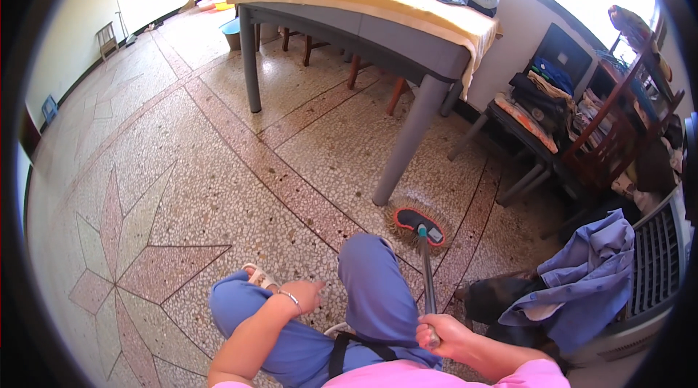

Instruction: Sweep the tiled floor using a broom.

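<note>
Head view: right hand [440, 336] fisted on mop handle [427, 279]; left hand [305, 295] loose (on thigh), empty.

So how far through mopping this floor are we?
No finished area can be told: the terrazzo floor shows no wet or dry patches. In hand: the right hand grips the mop handle, its flat mop head down by the table leg. The left hand rests on the knee. The floor beyond looks untouched.
</note>
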Tool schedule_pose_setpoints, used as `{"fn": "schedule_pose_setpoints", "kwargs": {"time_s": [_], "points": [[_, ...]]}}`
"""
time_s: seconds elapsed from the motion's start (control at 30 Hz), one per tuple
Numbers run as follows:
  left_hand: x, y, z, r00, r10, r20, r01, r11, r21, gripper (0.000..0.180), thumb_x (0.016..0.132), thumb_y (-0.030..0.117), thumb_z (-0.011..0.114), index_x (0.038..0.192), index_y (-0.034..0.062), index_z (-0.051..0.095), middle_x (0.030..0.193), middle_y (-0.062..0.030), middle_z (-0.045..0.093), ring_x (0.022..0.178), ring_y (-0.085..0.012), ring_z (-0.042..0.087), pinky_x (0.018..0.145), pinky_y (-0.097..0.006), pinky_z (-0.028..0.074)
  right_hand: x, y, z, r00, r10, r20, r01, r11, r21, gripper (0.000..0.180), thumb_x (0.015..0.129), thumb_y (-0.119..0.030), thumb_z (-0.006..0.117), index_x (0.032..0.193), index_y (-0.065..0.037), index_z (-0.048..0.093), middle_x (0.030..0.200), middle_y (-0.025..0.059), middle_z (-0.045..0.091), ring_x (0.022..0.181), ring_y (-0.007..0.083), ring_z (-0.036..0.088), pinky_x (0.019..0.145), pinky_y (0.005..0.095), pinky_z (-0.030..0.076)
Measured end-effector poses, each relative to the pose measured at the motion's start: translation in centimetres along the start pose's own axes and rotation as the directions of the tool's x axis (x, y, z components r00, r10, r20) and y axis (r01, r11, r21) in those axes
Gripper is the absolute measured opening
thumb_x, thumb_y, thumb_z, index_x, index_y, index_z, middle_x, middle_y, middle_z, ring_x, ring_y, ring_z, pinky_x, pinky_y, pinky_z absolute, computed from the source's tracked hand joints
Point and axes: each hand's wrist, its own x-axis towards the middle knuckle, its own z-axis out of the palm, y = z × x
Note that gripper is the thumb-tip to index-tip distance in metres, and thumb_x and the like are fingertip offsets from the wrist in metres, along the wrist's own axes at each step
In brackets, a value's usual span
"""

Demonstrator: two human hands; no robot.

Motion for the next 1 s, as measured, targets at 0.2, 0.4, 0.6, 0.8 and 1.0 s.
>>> {"fn": "schedule_pose_setpoints", "kwargs": {"time_s": [0.2,0.4,0.6,0.8,1.0], "points": [[-1.1,-0.8,-1.5,0.970,-0.044,-0.240,0.032,0.998,-0.053,0.043,0.081,0.026,0.050,0.120,0.0096,0.045,0.100,-0.0188,0.059,0.092,-0.0343,0.056,0.080,-0.042,0.044,-3.8,2.2,4.6,0.977,0.209,0.034,-0.198,0.957,-0.211,0.018,0.085,-0.005,0.043,0.070,-0.006,0.033,0.059,0.0005,0.035,0.052,0.0114,0.037,0.049,0.0237,0.034],[-2.8,-1.0,-1.8,0.972,-0.117,-0.202,0.099,0.990,-0.097,0.039,0.081,0.026,0.051,0.116,0.0086,0.047,0.102,-0.0198,0.057,0.092,-0.0346,0.056,0.080,-0.041,0.043,-3.1,0.1,8.1,0.884,0.435,0.170,-0.396,0.891,-0.220,0.021,0.088,-0.008,0.041,0.068,-0.008,0.034,0.060,-0.0020,0.035,0.049,0.0065,0.035,0.043,0.0199,0.032],[-3.7,-1.4,-1.0,0.947,-0.140,-0.291,0.117,0.989,-0.095,0.039,0.081,0.026,0.052,0.116,0.0087,0.048,0.094,-0.0176,0.060,0.088,-0.0339,0.058,0.078,-0.041,0.045,4.8,-5.1,11.4,0.924,0.323,0.207,-0.286,0.939,-0.188,0.020,0.085,-0.008,0.044,0.067,-0.008,0.036,0.054,-0.0038,0.034,0.042,0.0047,0.033,0.033,0.0174,0.027],[-4.1,-2.0,-0.9,0.946,-0.178,-0.271,0.151,0.982,-0.116,0.042,0.080,0.024,0.052,0.119,0.0100,0.046,0.088,-0.0165,0.061,0.082,-0.0332,0.059,0.073,-0.041,0.047,19.2,-9.9,17.0,0.976,-0.010,0.218,0.073,0.957,-0.280,0.017,0.082,-0.007,0.049,0.067,-0.007,0.039,0.054,-0.0008,0.041,0.040,0.0065,0.039,0.032,0.0180,0.032],[-2.8,-2.9,-2.1,0.955,-0.173,-0.241,0.144,0.981,-0.134,0.042,0.080,0.024,0.052,0.119,0.0093,0.045,0.089,-0.0171,0.061,0.082,-0.0325,0.059,0.072,-0.041,0.046,26.8,-12.1,21.5,0.946,-0.210,0.247,0.257,0.950,-0.178,0.013,0.079,-0.006,0.053,0.070,-0.006,0.042,0.055,0.0014,0.044,0.043,0.0094,0.042,0.036,0.0201,0.038]]}}
